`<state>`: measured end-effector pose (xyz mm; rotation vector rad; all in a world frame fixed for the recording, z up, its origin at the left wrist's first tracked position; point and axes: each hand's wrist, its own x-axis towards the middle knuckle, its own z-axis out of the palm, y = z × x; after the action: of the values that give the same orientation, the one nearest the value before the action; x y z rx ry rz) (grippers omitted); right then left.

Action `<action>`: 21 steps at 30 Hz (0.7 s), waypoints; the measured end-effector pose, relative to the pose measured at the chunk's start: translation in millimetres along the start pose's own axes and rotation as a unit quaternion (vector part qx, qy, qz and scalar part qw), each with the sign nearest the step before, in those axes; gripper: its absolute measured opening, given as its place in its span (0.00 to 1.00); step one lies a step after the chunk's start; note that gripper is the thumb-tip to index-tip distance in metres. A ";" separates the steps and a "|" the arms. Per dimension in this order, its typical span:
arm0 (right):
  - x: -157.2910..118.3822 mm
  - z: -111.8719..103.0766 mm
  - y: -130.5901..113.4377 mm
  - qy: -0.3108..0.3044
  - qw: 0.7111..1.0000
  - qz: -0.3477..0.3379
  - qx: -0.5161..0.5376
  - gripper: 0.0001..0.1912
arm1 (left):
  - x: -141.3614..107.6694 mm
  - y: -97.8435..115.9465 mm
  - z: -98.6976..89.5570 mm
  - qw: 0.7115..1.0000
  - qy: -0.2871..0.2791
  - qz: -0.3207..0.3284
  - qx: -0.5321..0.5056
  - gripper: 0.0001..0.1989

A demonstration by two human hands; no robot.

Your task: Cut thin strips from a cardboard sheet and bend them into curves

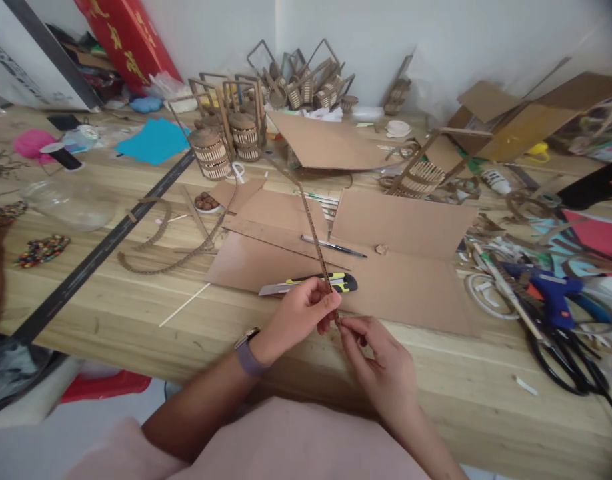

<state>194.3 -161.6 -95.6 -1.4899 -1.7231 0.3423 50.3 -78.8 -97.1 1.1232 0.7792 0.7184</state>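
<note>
A long, thin cardboard strip [313,233] rises from my fingers and bends over toward the back. My left hand [306,310], with a watch on its wrist, is closed on the strip with thumb and fingers. Just below and to the right, my right hand [381,360] pinches the strip's lower end. Behind my left hand a yellow and black utility knife [343,282] lies with its blade out on a cardboard sheet [411,287]. Further back on the cardboard is a pen [341,248].
Small lantern-like baskets [209,153] stand at the back. A bowl of nuts [207,201] and curled strips lie left of centre. At the right are a blue glue gun [551,287], black scissors [566,360] and scraps. Part of another person shows at the left edge.
</note>
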 end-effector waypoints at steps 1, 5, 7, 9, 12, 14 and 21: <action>0.0 0.0 -0.6 0.001 1.000 -0.007 -0.001 0.07 | -0.3 0.1 0.2 1.000 -0.001 0.001 0.000 0.25; 1.2 -1.7 -5.0 -0.014 1.000 0.014 0.014 0.07 | -1.0 -0.7 0.8 1.000 0.002 0.001 0.005 0.26; 1.8 -2.6 -6.7 -0.014 0.998 0.054 0.033 0.08 | -1.3 -1.2 1.3 1.000 0.003 0.004 0.011 0.26; 2.3 -3.0 -7.2 -0.013 0.993 0.104 0.056 0.08 | -1.6 -1.3 1.7 1.000 0.005 0.007 0.018 0.26; 2.6 -2.9 -6.1 -0.021 0.979 0.173 0.103 0.09 | -2.0 -1.1 2.2 1.000 0.007 0.012 0.023 0.26; 2.7 -2.7 -4.8 -0.028 0.969 0.207 0.135 0.10 | -2.1 -0.7 2.4 1.000 0.008 0.015 0.025 0.25; 4.3 -6.5 -3.4 -0.063 0.953 0.230 0.185 0.12 | -3.6 -1.5 3.8 1.000 0.002 0.015 0.026 0.24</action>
<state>196.7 -160.4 -87.5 -1.5937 -1.2925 0.9671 51.7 -84.1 -97.1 1.1837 0.7897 0.7289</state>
